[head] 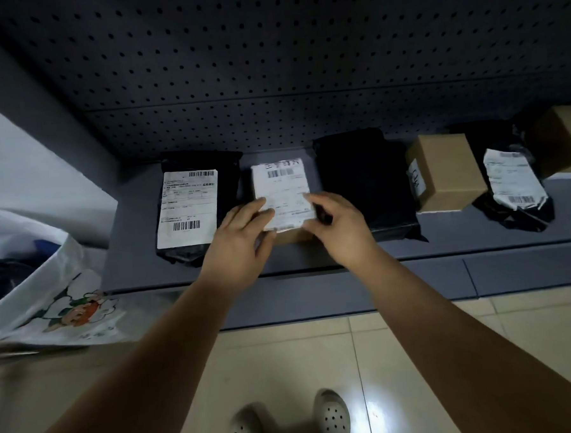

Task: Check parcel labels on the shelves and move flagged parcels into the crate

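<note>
One box (281, 196), by shelf (131, 257) front edge: left hand (242, 233) and right hand (339, 228) each pinch a near corner; best tilt label (280, 183) upward, print uncovered.

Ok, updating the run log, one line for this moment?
step: label check | left hand: holds small labelled box | right hand: holds same box

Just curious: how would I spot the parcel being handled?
On the grey shelf under the pegboard, second from left, between a labelled black bag and a plain black bag. It is the only cardboard box with a white label covering its top.
</note>
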Motion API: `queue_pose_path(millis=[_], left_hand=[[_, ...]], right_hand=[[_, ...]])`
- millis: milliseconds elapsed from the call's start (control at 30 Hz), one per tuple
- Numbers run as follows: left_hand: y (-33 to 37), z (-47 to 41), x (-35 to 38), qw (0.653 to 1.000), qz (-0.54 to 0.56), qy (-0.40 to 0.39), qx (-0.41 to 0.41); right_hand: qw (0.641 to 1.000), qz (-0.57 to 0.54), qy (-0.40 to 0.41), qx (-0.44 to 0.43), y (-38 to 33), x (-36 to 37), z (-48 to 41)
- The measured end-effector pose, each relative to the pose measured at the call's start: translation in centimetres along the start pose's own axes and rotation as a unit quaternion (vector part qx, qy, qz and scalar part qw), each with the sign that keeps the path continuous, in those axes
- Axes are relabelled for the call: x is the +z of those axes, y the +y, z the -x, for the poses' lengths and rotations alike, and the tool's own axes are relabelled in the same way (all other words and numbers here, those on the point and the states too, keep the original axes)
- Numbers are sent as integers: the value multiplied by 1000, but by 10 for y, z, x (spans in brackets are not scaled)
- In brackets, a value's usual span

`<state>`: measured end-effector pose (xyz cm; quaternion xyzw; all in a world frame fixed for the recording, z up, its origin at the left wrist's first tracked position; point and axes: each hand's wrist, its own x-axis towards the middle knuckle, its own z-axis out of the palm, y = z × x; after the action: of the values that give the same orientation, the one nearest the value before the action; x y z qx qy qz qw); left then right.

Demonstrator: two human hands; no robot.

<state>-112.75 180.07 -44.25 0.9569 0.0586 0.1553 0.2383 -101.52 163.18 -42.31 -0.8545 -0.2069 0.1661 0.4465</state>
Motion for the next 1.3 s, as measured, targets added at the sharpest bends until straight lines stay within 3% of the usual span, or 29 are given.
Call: queue_pose_path(millis=[133, 300, 500, 700, 800, 867, 967, 1067, 1200, 1300], left_hand=[[-3, -4, -8, 1000, 9, 23, 1], [-9, -26, -9, 994, -27, -69, -74], [-6, -17, -12, 998, -57, 6, -24], [-8, -25, -11, 994, -62, -51, -79], [2, -16, -8, 996, -83, -9, -38], [8, -9, -8, 997, -68, 20, -18], [4, -9, -11, 994, -11, 39, -101], [-2, -12, -12, 978, 45, -22, -203], [4, 2, -7, 978, 97, -31, -184], [8, 6, -10, 967, 154, 2, -205]], right_hand=[[998, 28, 51, -21, -4, -7, 0], [991, 128, -29, -40, -9, 13, 13], [988, 150, 1, -30, -9, -8, 0], [971, 222, -42, -82, -5, -3, 2], [964, 233, 39, -124, -1, -2, -14], [960, 240, 99, -103, 0, -7, -22], [961, 225, 143, -77, -1, -11, -19], [974, 198, 86, -68, -5, -1, -5], [989, 144, -15, 15, -17, 3, -5], [993, 96, -21, 61, -18, -2, -9]])
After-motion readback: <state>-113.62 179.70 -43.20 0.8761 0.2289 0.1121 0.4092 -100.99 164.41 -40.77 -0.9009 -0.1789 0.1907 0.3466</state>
